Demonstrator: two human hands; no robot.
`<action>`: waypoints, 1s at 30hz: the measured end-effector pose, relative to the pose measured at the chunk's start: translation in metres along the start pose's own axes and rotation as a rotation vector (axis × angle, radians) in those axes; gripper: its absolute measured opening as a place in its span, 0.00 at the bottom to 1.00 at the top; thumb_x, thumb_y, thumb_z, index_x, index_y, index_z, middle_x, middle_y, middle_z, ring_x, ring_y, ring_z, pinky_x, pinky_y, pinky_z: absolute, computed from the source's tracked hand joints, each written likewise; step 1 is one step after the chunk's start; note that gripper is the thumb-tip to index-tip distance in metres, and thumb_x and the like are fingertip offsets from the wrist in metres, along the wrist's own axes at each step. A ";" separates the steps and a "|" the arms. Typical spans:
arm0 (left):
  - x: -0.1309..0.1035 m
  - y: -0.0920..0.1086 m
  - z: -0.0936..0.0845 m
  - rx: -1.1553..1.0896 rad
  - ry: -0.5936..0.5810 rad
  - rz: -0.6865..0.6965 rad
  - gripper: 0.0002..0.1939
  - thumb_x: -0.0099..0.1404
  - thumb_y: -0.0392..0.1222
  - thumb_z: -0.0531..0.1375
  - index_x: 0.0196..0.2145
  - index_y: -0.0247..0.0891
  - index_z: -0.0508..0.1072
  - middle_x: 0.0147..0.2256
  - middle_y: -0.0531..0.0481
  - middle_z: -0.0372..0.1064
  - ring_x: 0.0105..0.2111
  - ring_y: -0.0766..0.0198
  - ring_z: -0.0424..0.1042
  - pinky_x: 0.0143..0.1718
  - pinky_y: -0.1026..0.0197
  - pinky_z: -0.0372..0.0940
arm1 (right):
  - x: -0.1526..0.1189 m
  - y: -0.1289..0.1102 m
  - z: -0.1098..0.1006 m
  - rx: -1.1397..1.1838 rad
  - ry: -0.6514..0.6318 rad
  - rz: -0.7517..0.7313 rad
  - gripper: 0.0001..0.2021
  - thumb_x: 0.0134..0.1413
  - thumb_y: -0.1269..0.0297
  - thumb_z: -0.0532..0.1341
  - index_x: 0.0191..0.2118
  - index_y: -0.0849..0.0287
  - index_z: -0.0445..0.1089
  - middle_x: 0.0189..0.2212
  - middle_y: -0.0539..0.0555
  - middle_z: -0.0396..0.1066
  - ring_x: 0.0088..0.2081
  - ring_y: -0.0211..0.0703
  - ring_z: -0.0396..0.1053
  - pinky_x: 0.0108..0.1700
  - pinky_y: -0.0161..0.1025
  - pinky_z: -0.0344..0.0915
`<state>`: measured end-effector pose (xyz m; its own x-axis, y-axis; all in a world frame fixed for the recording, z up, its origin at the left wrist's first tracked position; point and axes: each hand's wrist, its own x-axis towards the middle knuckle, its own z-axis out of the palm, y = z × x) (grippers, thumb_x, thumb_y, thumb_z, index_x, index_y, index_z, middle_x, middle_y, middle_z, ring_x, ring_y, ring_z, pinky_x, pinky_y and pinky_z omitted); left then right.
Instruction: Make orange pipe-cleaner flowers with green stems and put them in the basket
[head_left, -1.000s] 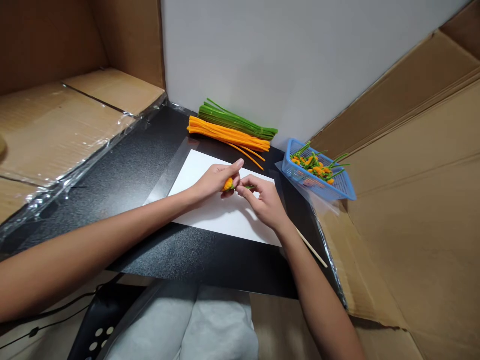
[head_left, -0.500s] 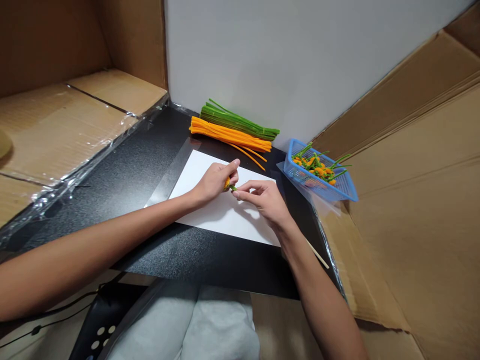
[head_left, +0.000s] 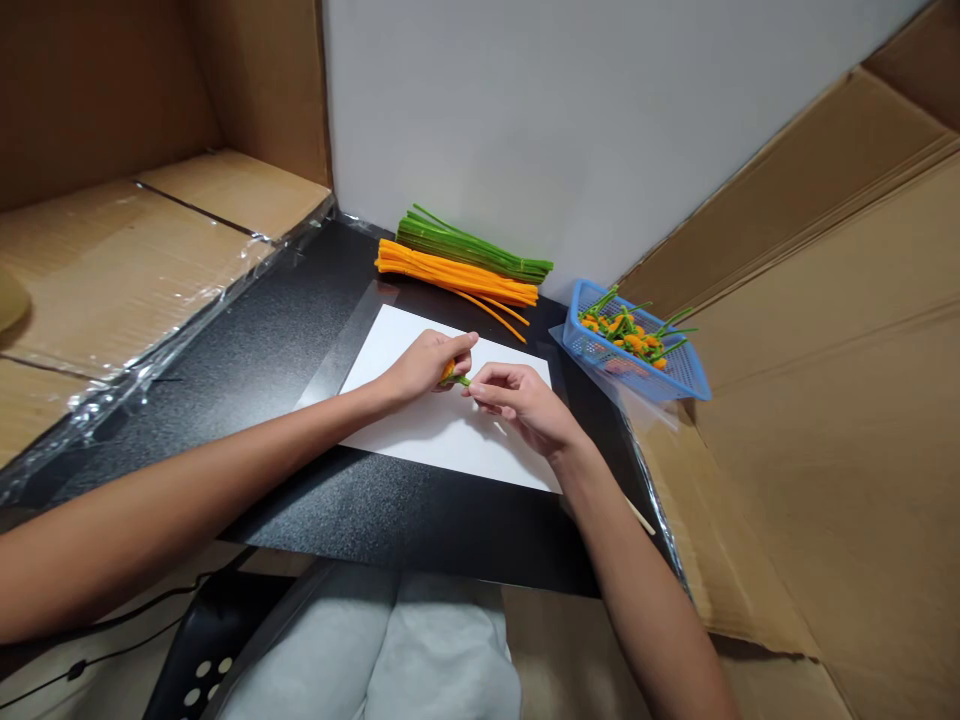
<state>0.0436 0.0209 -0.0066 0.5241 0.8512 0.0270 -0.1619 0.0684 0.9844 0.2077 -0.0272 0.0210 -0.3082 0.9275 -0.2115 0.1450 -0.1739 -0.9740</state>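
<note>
My left hand (head_left: 433,364) is closed around a small orange and green pipe-cleaner piece (head_left: 450,374), most of it hidden in the fingers. Its green stem sticks out to the right. My right hand (head_left: 517,400) pinches the end of that green stem between thumb and forefinger. Both hands are over a white sheet of paper (head_left: 420,432) lying on the black tabletop (head_left: 352,510).
Behind the paper lie a bundle of orange pipe cleaners (head_left: 457,272) and a bundle of green ones (head_left: 472,245). A blue plastic basket (head_left: 637,370) of orange and green pieces stands at the right. A thin pale stick (head_left: 641,516) lies by my right forearm. Cardboard walls (head_left: 825,400) flank the table.
The left hand has turned slightly, and more of the green stem shows between the hands. The right fingers have curled in a little. The whole view has shifted slightly.
</note>
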 end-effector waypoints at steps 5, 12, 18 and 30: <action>-0.001 -0.003 -0.001 0.026 0.074 -0.020 0.30 0.60 0.63 0.60 0.14 0.36 0.64 0.11 0.54 0.57 0.12 0.72 0.56 0.16 0.66 0.49 | -0.004 0.002 0.011 -0.409 0.142 -0.237 0.12 0.52 0.53 0.67 0.30 0.58 0.73 0.24 0.48 0.68 0.27 0.36 0.61 0.32 0.35 0.57; -0.003 0.000 0.001 0.021 0.028 0.014 0.32 0.58 0.66 0.60 0.13 0.35 0.67 0.10 0.52 0.59 0.12 0.72 0.56 0.16 0.67 0.48 | 0.000 0.007 0.009 0.060 -0.056 0.044 0.16 0.44 0.52 0.72 0.30 0.59 0.73 0.20 0.46 0.66 0.22 0.33 0.61 0.25 0.32 0.56; -0.005 0.005 0.004 0.066 0.014 0.099 0.33 0.60 0.63 0.61 0.10 0.35 0.61 0.10 0.54 0.54 0.12 0.75 0.53 0.18 0.66 0.49 | 0.004 0.007 0.006 0.261 -0.037 0.224 0.15 0.32 0.62 0.77 0.24 0.62 0.73 0.21 0.50 0.74 0.20 0.29 0.64 0.22 0.28 0.57; -0.001 0.001 0.004 -0.150 0.200 0.017 0.31 0.56 0.59 0.65 0.12 0.37 0.55 0.12 0.58 0.47 0.14 0.76 0.47 0.17 0.67 0.44 | 0.004 0.006 0.016 0.214 0.044 0.013 0.16 0.36 0.56 0.77 0.26 0.62 0.75 0.22 0.50 0.76 0.22 0.32 0.70 0.26 0.29 0.66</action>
<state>0.0465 0.0183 -0.0053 0.3471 0.9378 -0.0063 -0.2994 0.1172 0.9469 0.1921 -0.0299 0.0130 -0.2658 0.9375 -0.2248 -0.0553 -0.2476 -0.9673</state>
